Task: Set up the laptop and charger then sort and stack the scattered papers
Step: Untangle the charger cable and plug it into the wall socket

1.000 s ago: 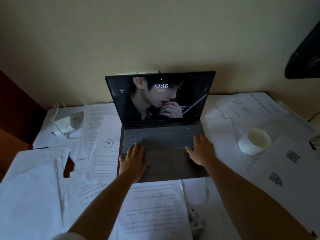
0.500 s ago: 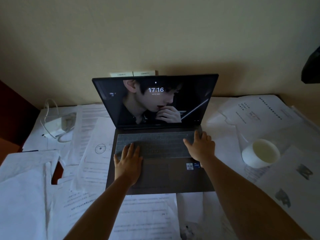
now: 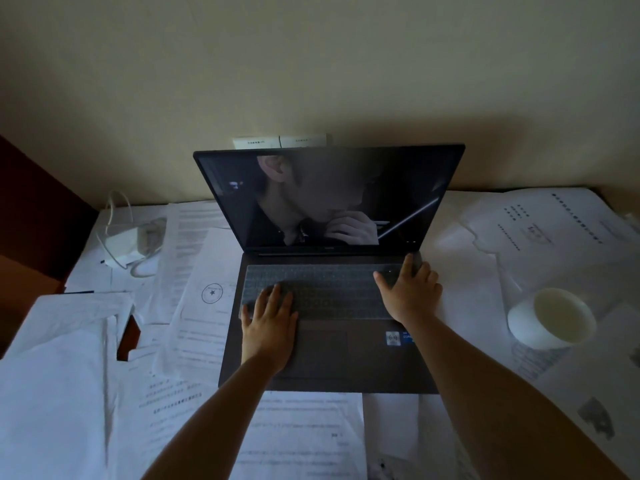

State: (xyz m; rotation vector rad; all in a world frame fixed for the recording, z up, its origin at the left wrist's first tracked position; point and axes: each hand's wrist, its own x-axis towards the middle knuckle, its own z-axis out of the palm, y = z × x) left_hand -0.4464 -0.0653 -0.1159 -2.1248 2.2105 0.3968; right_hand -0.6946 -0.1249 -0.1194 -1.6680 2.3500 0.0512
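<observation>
Both hands (image 3: 270, 320) flat on laptop (image 3: 329, 355); white cup (image 3: 550, 318) beside.

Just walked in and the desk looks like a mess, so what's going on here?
A person has an open laptop on a desk covered in scattered papers. The left hand rests flat on the keyboard's near left part; the right hand lies flat at the keyboard's far right corner. The screen is lit. The white charger lies with its cable on the papers at far left, apart from the laptop. A white cup stands on the right. The papers are not yet stacked.
</observation>
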